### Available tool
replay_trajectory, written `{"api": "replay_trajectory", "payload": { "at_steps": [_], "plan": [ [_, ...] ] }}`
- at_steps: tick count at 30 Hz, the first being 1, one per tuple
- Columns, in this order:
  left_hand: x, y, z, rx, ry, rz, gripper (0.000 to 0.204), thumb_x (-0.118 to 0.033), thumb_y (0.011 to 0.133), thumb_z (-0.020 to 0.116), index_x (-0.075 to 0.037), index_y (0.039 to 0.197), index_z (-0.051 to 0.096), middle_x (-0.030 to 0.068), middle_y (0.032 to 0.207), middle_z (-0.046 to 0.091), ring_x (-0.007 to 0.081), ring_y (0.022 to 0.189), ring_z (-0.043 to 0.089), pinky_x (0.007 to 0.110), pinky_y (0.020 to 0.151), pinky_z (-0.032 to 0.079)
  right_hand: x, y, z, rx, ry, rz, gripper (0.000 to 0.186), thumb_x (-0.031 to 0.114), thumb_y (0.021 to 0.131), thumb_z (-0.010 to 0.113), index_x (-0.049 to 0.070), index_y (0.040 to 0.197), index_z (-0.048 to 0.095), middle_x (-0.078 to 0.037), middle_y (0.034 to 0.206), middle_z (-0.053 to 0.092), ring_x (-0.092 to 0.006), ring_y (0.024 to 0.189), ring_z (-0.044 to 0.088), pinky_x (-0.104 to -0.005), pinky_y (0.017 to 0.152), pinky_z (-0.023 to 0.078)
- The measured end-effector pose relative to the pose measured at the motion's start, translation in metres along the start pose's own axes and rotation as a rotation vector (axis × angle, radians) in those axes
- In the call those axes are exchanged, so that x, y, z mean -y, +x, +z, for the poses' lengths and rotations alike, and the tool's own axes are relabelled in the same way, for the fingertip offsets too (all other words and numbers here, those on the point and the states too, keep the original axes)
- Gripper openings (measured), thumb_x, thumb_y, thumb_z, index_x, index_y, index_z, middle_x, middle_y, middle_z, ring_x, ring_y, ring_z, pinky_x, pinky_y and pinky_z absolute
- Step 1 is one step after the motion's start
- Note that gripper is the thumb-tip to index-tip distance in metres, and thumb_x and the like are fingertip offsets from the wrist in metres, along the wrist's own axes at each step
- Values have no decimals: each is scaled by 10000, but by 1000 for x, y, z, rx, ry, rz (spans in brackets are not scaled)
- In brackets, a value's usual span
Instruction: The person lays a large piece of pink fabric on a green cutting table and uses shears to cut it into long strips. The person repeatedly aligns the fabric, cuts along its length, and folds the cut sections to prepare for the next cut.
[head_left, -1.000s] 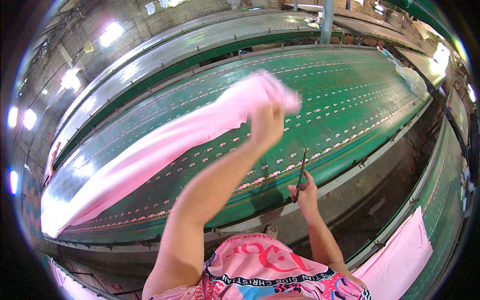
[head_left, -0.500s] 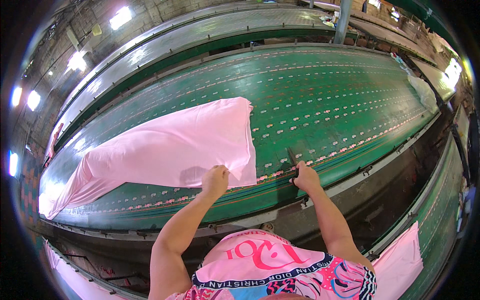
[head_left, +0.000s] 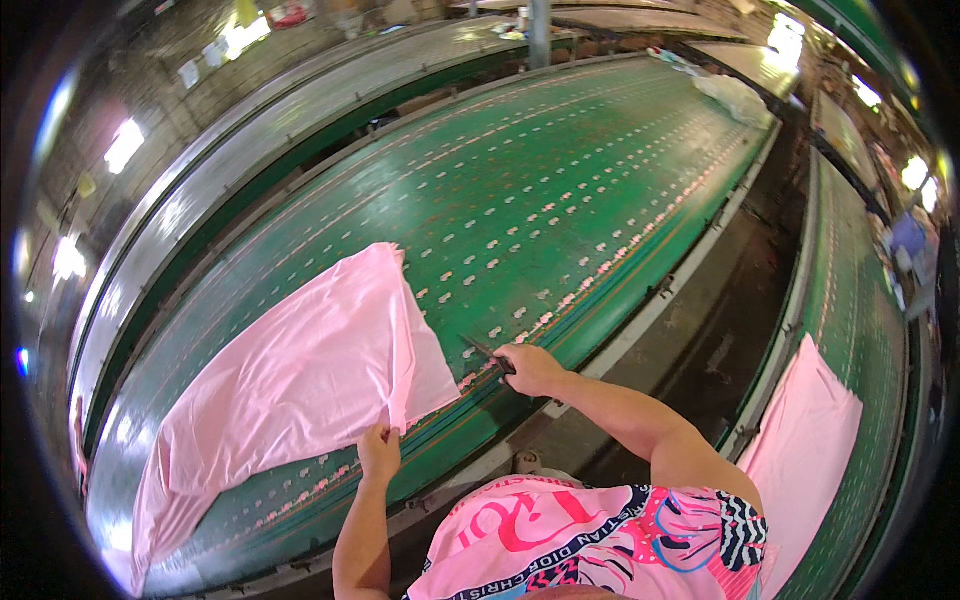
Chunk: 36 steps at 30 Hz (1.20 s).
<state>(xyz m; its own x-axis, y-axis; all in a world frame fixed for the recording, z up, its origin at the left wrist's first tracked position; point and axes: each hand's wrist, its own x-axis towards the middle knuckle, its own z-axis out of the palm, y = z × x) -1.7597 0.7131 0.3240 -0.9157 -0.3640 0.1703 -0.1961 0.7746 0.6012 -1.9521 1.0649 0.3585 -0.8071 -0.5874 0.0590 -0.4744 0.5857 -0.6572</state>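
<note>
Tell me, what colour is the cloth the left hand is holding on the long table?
Plain pink, no print, seen in the head view: the cloth lies spread on the green table.

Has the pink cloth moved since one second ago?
Yes. The pink cloth was held up in the air by the left hand; now it lies spread flat on the green table.

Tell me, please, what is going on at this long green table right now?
A person stands at the near edge of a long green table. Their left hand grips the near edge of a pink cloth lying mostly spread on the table. Their right hand rests on the table edge, holding a thin dark tool whose kind I cannot tell. Another pink cloth lies on the neighbouring table to the right.
</note>
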Motion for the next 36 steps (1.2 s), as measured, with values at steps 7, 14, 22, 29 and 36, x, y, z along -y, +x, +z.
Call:
{"api": "replay_trajectory", "payload": {
  "at_steps": [7, 14, 22, 29, 36],
  "plan": [
    [18, 3, 26, -60, -225, -109, 244, -89, 845, 791, 9, 1046, 694, 131, 844, 679, 278, 786, 667, 411, 705, 527, 36, -64, -9, -227, 388, 156, 471, 170, 836, 887, 51, 1246, 688, -116, 929, 735, -220, 837, 713, -373, 789, 581],
    [-129, -11, 56, 431, -774, 59, 471, -138, 965, 740, 14, 1388, 597, 167, 1261, 651, 194, 954, 657, 297, 793, 542, 32, -108, -24, -390, 763, 243, 368, -8, 866, 834, 23, 1198, 678, -39, 957, 660, -83, 857, 609, -266, 766, 563],
    [-341, 2, 135, 705, -1258, -139, 738, -113, 1044, 563, -99, 1680, 190, 136, 1409, 508, 236, 1198, 597, 374, 988, 527, -12, -115, -99, -438, 486, -77, 356, 39, 852, 774, 28, 1195, 680, -153, 1088, 703, -314, 1004, 705, -413, 893, 565],
    [-500, 37, 242, 867, -1192, -147, 645, -50, 1004, 543, -38, 1612, 330, 113, 1145, 584, 201, 954, 635, 329, 819, 564, -142, -204, -251, -706, 285, -29, 333, 60, 894, 757, 31, 1222, 705, -134, 1158, 713, -298, 1042, 700, -387, 915, 580],
    [-660, 60, 339, 1150, -800, 313, 684, -92, 937, 705, 9, 1549, 418, 29, 978, 598, 107, 833, 603, 243, 679, 489, -229, -374, -332, -1335, 496, 600, 269, 88, 972, 728, -1, 1225, 717, -101, 1077, 751, -151, 974, 708, -320, 866, 579]
  ]
}}
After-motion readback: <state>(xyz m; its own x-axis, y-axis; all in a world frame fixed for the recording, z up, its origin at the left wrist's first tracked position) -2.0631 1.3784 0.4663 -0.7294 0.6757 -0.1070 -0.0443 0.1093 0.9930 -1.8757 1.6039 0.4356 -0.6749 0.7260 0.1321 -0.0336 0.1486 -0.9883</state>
